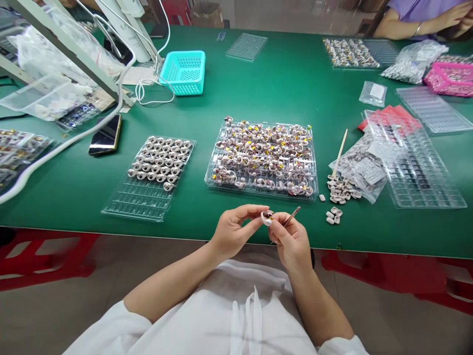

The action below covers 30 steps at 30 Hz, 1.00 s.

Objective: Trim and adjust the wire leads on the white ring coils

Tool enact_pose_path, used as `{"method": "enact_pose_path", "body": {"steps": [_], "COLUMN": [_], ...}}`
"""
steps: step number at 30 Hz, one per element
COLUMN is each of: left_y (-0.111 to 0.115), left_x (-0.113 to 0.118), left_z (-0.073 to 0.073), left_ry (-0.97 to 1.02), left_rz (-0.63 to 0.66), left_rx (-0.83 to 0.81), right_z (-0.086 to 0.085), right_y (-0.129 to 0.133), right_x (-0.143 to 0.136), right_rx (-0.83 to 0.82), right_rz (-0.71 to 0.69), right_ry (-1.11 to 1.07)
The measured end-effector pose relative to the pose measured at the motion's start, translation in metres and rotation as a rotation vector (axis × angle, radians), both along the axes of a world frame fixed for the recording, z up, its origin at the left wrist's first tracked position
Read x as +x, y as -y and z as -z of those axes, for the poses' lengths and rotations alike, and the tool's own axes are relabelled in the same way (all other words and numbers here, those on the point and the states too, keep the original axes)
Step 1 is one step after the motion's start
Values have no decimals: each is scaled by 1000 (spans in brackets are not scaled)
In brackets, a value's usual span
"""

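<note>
Between my two hands, just over the table's front edge, is a small white ring-shaped part (266, 218) with dark and yellow bits showing inside. My left hand (236, 228) pinches it by finger and thumb from the left. The fingers of my right hand (293, 240) touch its right side and also grip a thin tool like tweezers (292, 216), its tip pointing up to the right. Beyond my hands, a clear tray (209, 185) bears many similar parts with yellow bits. A second clear tray (142, 199) at the left carries rows of pale ring-shaped pieces.
Small pale caps (342, 190) lie in a pile at the right, near a wooden stick (340, 152), a bag of parts (364, 165) and an overlapping clear tray (424, 172). Farther off are a phone (105, 135), a turquoise basket (184, 74) and another person's arm (406, 28).
</note>
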<state>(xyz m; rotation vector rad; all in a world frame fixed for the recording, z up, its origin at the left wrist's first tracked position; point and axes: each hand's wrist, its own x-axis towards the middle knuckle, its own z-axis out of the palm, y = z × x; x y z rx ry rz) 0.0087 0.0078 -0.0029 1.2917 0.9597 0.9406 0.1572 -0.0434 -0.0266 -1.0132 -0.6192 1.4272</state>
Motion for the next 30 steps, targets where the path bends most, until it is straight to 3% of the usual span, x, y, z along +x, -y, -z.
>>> {"method": "enact_pose_path", "body": {"steps": [13, 20, 25, 30], "left_y": [-2, -10, -15, -16], "left_x": [-3, -12, -16, -18], "left_z": [-2, -9, -7, -12], "left_ry": [14, -75, -110, -142], "left_rz": [41, 153, 184, 184], "left_rx": [148, 242, 280, 302], "right_z": [2, 2, 3, -8], "right_y": [3, 2, 2, 4], "right_x": [7, 15, 12, 7], "right_rx": [1, 14, -8, 12], "right_rz": [-87, -184, -166, -100], "right_ry": [42, 71, 105, 228]}}
